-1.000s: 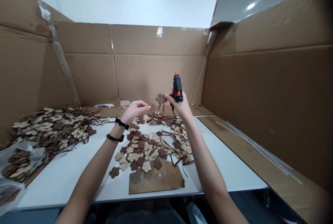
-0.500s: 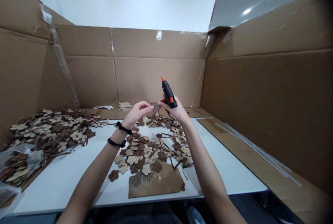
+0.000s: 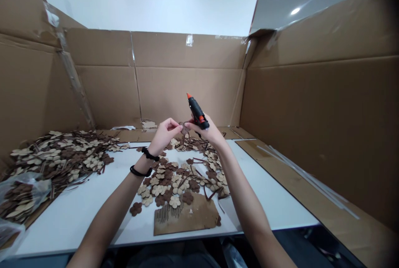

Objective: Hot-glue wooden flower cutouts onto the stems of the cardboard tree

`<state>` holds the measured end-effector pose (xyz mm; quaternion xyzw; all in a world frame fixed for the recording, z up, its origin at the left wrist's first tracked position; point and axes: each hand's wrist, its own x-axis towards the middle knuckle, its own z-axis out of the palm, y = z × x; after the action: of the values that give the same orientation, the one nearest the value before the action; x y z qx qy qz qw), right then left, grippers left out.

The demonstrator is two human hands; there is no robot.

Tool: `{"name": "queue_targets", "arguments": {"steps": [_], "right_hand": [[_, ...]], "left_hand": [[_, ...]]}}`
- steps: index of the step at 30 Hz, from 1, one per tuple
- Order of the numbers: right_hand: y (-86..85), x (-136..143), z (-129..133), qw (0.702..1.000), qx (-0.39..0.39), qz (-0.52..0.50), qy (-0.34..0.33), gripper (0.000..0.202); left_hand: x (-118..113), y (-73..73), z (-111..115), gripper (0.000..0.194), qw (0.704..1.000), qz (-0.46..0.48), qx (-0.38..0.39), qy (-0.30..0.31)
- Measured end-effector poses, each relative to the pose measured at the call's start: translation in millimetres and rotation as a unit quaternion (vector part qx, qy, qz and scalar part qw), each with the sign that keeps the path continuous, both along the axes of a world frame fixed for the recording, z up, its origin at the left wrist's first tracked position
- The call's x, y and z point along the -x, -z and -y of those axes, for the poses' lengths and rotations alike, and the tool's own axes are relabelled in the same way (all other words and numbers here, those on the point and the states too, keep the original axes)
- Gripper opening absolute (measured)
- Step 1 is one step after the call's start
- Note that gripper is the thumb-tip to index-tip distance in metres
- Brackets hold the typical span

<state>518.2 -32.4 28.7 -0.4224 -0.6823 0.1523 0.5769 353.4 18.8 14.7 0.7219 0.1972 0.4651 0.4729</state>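
Observation:
Between my two hands, above the far part of the table, is a small brown flower (image 3: 184, 129) with a thin strip hanging below it. My left hand (image 3: 166, 133) pinches its left side between thumb and fingertips. My right hand (image 3: 209, 131) touches its right side with the fingertips and also carries a black hot glue gun (image 3: 197, 111), whose orange nozzle points up and to the left, away from the flower. Below my hands lie scattered flower cutouts (image 3: 174, 180) in beige and brown, with several thin dark strips among them.
A big pile of flower cutouts (image 3: 77, 151) lies at the left, beside a clear plastic bag (image 3: 40, 185) of more. A cardboard piece (image 3: 199, 217) with glue marks lies at the table's (image 3: 274, 201) front. Glue sticks (image 3: 308, 180) rest at the right. Cardboard walls (image 3: 187, 89) enclose the table.
Both hands have drawn slightly closer together around the flower. The glue gun has shifted a little left and tilts more to the left.

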Motion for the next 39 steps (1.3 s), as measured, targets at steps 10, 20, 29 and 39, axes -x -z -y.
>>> {"name": "queue_targets", "arguments": {"steps": [10,20,29,39], "right_hand": [[-0.6,3.1,-0.7,0.999,-0.008,-0.027,0.028,0.037],[-0.2,11.6,1.5,0.999,-0.028,-0.017,0.029,0.032],[-0.1,0.9,0.4,0.993,-0.055,-0.016,0.1,0.027],[-15.0,-51.6,26.0,0.96,-0.063,-0.212,0.17,0.029]], "left_hand": [[-2.4,-2.9,1.0,0.02,0.997,-0.069,0.004,-0.023],[-5.4,5.7,0.4,0.018,0.983,-0.07,-0.146,-0.093],[5.3,5.9,-16.8,0.024,0.959,-0.209,-0.19,-0.021],[88.2,7.0,-90.6,0.04,0.998,0.047,-0.012,0.046]]}}
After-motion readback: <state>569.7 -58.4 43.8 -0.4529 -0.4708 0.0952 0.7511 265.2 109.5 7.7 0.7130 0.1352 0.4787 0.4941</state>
